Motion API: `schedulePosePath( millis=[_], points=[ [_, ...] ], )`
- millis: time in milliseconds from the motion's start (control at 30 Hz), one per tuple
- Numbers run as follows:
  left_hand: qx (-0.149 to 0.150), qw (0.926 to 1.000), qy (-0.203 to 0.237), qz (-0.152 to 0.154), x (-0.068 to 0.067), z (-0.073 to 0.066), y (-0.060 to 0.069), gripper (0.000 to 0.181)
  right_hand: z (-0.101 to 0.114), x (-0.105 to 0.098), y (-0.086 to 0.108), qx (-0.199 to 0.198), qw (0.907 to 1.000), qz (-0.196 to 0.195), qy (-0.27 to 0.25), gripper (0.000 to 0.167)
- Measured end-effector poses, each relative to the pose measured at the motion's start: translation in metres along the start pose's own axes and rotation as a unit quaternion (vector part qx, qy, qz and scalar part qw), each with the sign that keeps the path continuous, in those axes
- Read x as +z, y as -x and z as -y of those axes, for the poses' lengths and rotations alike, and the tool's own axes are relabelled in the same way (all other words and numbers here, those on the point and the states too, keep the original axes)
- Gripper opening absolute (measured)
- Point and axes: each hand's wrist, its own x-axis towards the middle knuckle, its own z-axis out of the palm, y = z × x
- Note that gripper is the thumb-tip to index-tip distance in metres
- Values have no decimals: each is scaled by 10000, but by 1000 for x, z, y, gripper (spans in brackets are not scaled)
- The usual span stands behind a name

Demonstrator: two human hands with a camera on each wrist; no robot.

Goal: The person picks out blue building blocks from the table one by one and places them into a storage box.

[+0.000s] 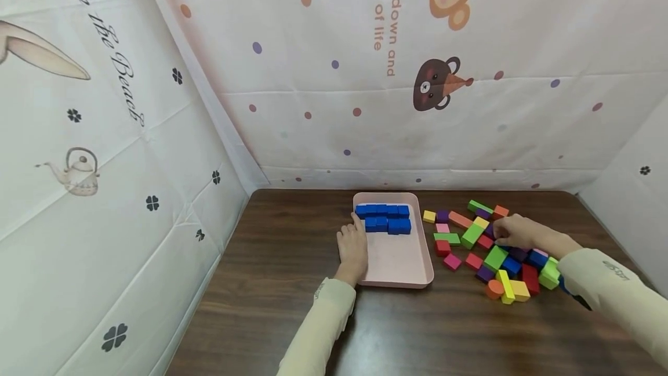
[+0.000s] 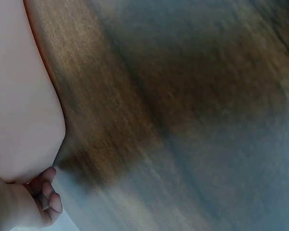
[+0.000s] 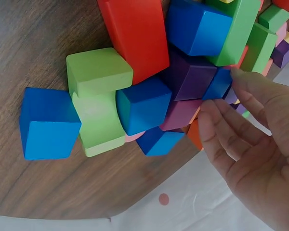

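In the head view, my left hand (image 1: 352,248) lies at the left edge of a pink tray (image 1: 396,263). Its index finger points along the rim beside two rows of blue blocks (image 1: 386,225); the other fingers are loosely curled outside the tray in the left wrist view, and the thumb is hidden. Over on the right, my right hand (image 1: 514,232) reaches into a pile of coloured wooden blocks. The right wrist view shows its thumb and fingertips pinching a blue block (image 3: 217,84) beside a purple block (image 3: 190,74).
Around the right hand lie green blocks (image 1: 496,257), a dark red block (image 1: 530,279), an orange cylinder (image 1: 494,289) and yellow pieces. The brown table (image 1: 271,260) meets a printed cloth (image 1: 313,132) behind and at the sides.
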Motion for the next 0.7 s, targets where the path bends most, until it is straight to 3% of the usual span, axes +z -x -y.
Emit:
schedulePosePath(
  millis=[400, 700],
  points=[
    [-54, 10000, 1, -38, 2, -1, 0, 83, 7, -5, -2, 194, 9996, 150, 136, 11],
    [-33, 10000, 20, -37, 2, 0, -2, 83, 21, -37, -6, 307, 9984, 110, 457, 16]
  ],
)
